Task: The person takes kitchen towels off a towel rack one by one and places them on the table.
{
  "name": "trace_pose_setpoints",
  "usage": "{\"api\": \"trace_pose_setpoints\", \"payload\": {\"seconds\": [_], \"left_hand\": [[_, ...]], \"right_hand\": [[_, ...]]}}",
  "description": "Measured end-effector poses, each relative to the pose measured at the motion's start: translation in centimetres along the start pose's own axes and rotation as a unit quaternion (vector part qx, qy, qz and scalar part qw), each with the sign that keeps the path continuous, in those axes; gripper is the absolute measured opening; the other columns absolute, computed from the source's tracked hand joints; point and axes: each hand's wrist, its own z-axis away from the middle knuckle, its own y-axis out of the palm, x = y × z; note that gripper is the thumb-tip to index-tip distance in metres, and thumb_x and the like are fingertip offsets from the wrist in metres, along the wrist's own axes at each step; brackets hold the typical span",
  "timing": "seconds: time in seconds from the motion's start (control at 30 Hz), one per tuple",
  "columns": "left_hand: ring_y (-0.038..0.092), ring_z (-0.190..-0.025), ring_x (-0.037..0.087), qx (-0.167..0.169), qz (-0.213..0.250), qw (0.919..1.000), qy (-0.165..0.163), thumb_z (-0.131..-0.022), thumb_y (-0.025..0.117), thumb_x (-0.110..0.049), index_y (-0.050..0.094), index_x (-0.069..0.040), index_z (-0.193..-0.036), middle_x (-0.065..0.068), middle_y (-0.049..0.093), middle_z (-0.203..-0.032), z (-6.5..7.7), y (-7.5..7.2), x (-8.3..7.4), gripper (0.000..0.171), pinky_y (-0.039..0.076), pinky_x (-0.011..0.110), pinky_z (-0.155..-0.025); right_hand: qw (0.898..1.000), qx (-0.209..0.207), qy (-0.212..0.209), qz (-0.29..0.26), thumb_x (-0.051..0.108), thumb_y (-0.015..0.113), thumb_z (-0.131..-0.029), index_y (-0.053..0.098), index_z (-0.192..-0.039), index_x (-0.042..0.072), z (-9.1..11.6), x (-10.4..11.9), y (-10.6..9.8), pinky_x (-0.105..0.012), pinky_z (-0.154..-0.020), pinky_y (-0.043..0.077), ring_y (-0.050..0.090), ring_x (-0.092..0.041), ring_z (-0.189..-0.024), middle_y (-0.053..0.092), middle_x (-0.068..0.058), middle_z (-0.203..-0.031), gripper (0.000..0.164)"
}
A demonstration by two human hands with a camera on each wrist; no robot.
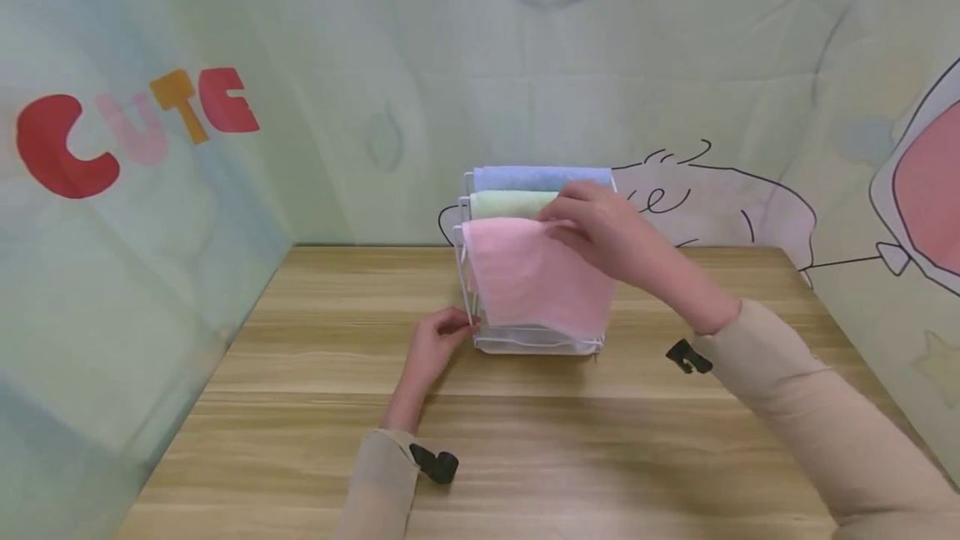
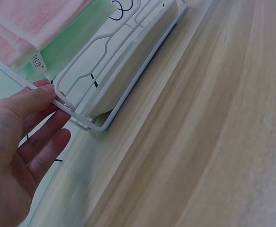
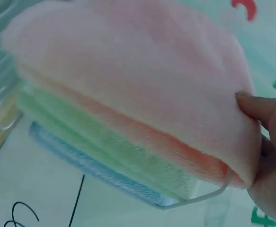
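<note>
A white wire rack (image 1: 467,290) carries three cloths: a pink towel (image 1: 536,277) in front, a green towel (image 1: 506,204) behind it and a blue towel (image 1: 528,177) at the back. My right hand (image 1: 603,227) pinches the pink towel near its top right; in the right wrist view the thumb (image 3: 253,106) presses on its outer face. Low on the rack's left side, my left hand (image 1: 431,348) grips the white wire between thumb and fingers, as the left wrist view shows. A small white label (image 2: 38,64) hangs by the pink and green cloth there.
A shallow white tray (image 2: 133,71) sits in the base of the rack. Beneath is a wood-grain table (image 1: 337,340), bordered by a printed curtain (image 1: 352,90) at the back and sides. Black clips (image 1: 435,465) hang at both sleeve cuffs.
</note>
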Motion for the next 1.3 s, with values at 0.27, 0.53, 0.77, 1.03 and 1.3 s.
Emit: {"api": "trace_pose_setpoints", "payload": {"seconds": [0.27,0.53,0.77,1.03,1.3], "left_hand": [[0.071,-0.089,0.021,-0.003,-0.003,1.0,0.003,-0.084,0.074,-0.004,0.073,-0.004,-0.094,0.013,0.076,-0.096,0.1,-0.1,-0.2,0.009,0.058,0.026,-0.083],[0.071,-0.091,0.023,-0.005,-0.008,0.9999,-0.001,-0.085,0.074,-0.006,0.073,-0.004,-0.095,0.013,0.076,-0.097,0.1,0.0,-0.2,0.01,0.059,0.036,-0.088],[0.072,-0.091,0.023,-0.003,-0.011,0.9999,0.002,-0.085,0.074,-0.007,0.073,-0.004,-0.095,0.013,0.076,-0.097,0.0,-0.1,-0.1,0.01,0.059,0.035,-0.088],[0.072,-0.089,0.021,-0.002,-0.008,0.9999,0.008,-0.085,0.074,-0.005,0.073,-0.004,-0.093,0.013,0.076,-0.096,0.1,0.1,-0.1,0.009,0.06,0.034,-0.087],[0.072,-0.086,0.019,-0.002,-0.002,0.9997,0.023,-0.085,0.074,-0.003,0.073,-0.004,-0.092,0.013,0.077,-0.095,0.2,0.2,-0.1,0.007,0.058,0.023,-0.08]], "right_hand": [[1.0,-0.001,-0.017,-0.015,0.005,0.071,-0.089,0.073,-0.101,0.004,-0.3,-0.5,0.2,-0.033,-0.075,0.054,0.062,-0.021,-0.085,0.07,-0.008,-0.091,0.012],[0.999,-0.017,0.011,-0.041,0.01,0.07,-0.091,0.072,-0.097,0.005,-0.7,-0.4,0.8,-0.03,-0.07,0.052,0.059,-0.018,-0.081,0.069,-0.007,-0.09,0.009],[0.998,-0.015,0.044,-0.051,0.01,0.069,-0.091,0.072,-0.097,0.004,-0.9,-0.1,0.7,-0.029,-0.069,0.052,0.058,-0.017,-0.08,0.067,-0.007,-0.089,0.008],[0.997,-0.021,0.055,-0.052,0.009,0.071,-0.09,0.072,-0.093,0.006,-1.4,0.3,-0.7,-0.027,-0.068,0.049,0.057,-0.016,-0.078,0.065,-0.006,-0.087,0.005],[0.997,-0.023,0.063,-0.042,0.011,0.07,-0.091,0.072,-0.095,0.006,-3.1,1.1,-4.4,-0.022,-0.069,0.044,0.055,-0.015,-0.079,0.065,-0.006,-0.09,0.006]]}}
